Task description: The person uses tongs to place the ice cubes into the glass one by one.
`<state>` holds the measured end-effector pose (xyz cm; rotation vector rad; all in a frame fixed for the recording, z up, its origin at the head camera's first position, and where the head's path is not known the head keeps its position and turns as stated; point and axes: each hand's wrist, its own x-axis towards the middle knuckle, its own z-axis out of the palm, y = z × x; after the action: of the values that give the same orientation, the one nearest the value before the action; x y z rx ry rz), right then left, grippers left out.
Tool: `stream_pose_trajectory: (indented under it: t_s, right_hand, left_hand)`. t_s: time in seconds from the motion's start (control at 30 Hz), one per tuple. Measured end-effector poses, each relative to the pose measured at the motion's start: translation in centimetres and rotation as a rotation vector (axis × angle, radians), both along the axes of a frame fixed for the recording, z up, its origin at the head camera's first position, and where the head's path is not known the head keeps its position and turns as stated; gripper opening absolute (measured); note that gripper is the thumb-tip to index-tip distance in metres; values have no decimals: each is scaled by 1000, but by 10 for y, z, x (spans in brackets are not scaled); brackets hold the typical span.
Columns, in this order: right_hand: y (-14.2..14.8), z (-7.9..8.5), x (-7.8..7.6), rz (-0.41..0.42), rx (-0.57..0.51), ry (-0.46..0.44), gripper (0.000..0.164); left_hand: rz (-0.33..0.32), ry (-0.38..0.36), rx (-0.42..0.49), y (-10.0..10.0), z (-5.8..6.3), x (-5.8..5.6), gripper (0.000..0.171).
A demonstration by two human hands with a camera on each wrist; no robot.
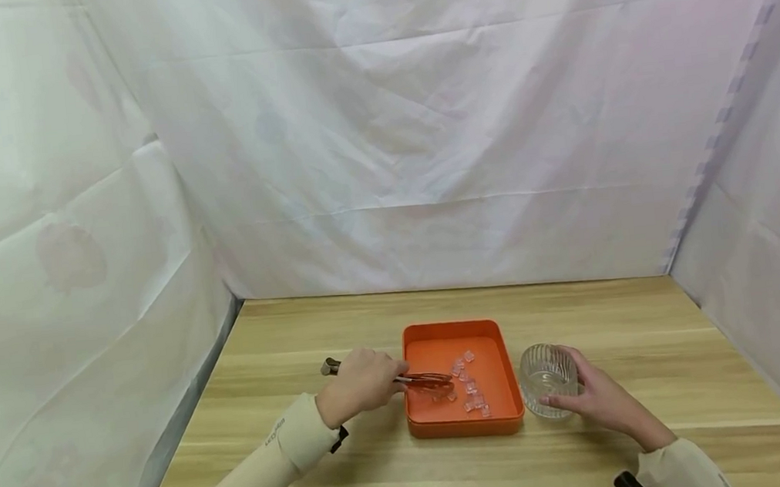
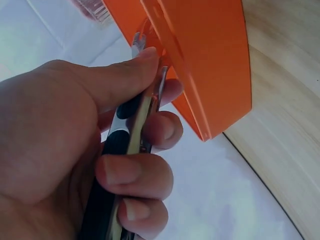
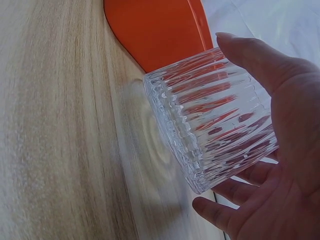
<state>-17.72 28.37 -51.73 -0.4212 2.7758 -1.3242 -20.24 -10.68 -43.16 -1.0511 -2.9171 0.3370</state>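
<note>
The left hand (image 1: 367, 381) grips a pair of tongs (image 1: 430, 381), with the thumb along 1 side and the fingers curled round the handles, as the left wrist view shows. The handle end sticks out behind the hand, away from the tray (image 1: 465, 427), and the front end reaches over the tray's left wall to the inside. Small clear cubes (image 1: 474, 401) lie on the tray floor, most of them in a loose line right of the tongs, with a few at the tongs' tips. Whether the tips pinch a cube, I cannot tell.

The right hand (image 1: 601, 395) holds a clear ribbed glass (image 1: 547, 380) from its right side, with the thumb on the near side and the fingers round the far side. The glass is just beside the tray's right wall, with its mouth facing up. I cannot tell whether its base touches the table (image 1: 418, 481).

The tray is orange, with raised walls and rounded corners, and sits on the wood-grain table between the 2 hands. Both arms wear pale sleeves (image 1: 249, 468), and a black band (image 1: 338, 439) shows at the left wrist. Pale, creased cloth (image 1: 421, 117) hangs behind the table and at its 2 sides.
</note>
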Motion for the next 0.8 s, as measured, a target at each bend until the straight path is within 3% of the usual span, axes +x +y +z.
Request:
stream_pose_trajectory:
  t_s: [0.27, 0.53, 0.8]
  right_hand:
    - [-1, 2, 0, -6, 0, -3, 88]
    - [-1, 2, 1, -4, -15, -5, 89]
    - [-3, 2, 2, -7, -30, -13, 90]
  left_hand:
    - [33, -19, 62, -2, 3, -4, 16]
    - [10, 26, 90, -5, 2, -6, 19]
    - [-10, 37, 174, -1, 4, -4, 17]
